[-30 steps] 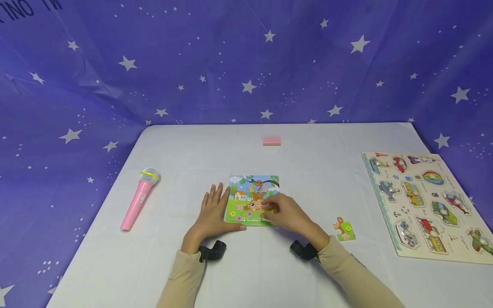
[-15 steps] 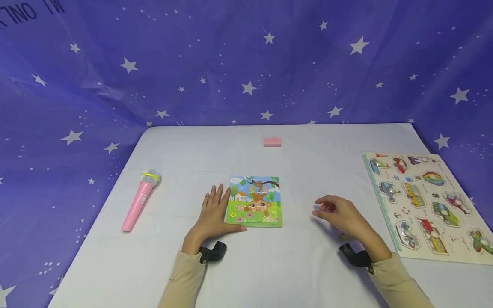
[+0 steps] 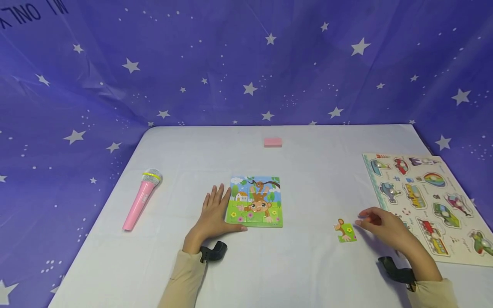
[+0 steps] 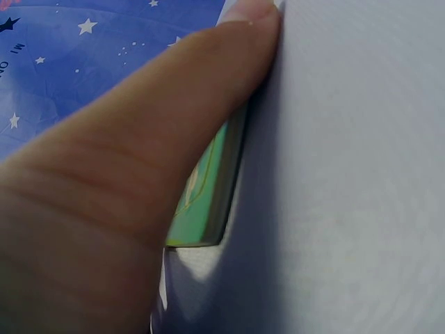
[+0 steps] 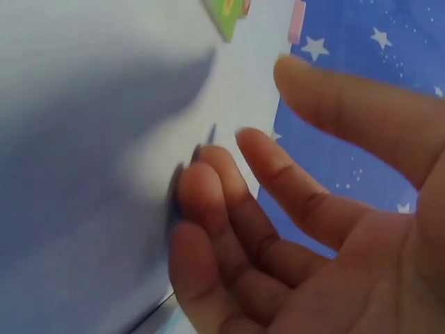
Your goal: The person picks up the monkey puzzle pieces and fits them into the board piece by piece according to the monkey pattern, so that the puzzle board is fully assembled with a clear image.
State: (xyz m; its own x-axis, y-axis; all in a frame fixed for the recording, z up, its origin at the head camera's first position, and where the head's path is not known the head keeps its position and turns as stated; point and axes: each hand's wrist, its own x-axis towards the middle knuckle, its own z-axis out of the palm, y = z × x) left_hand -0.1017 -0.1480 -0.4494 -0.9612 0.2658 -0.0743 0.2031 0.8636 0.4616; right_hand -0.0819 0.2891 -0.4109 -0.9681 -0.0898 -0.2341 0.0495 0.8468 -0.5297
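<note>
A square jigsaw puzzle (image 3: 254, 201) with a hanging monkey picture lies flat on the white table. My left hand (image 3: 212, 216) rests at its left side with fingers straight and spread, the thumb along the near edge. In the left wrist view that thumb (image 4: 174, 97) covers part of the puzzle's green edge (image 4: 215, 195). A loose jigsaw piece (image 3: 348, 232), green with a yellow flower and a brown ear, lies to the right. Just right of it, my right hand (image 3: 389, 229) holds nothing. Its fingers are loosely bent, with thumb and forefinger apart in the right wrist view.
A pink toy microphone (image 3: 139, 203) lies on the left. Toward the back sits a pink block (image 3: 272, 143). A board of vehicle shapes (image 3: 416, 226) takes up the right side, partly behind my right hand. A purple starry cloth (image 3: 246, 55) hangs behind the table.
My right hand has left the puzzle and moved right, past the loose piece, which shows again. The puzzle's lower right corner is now uncovered. My left hand stays put.
</note>
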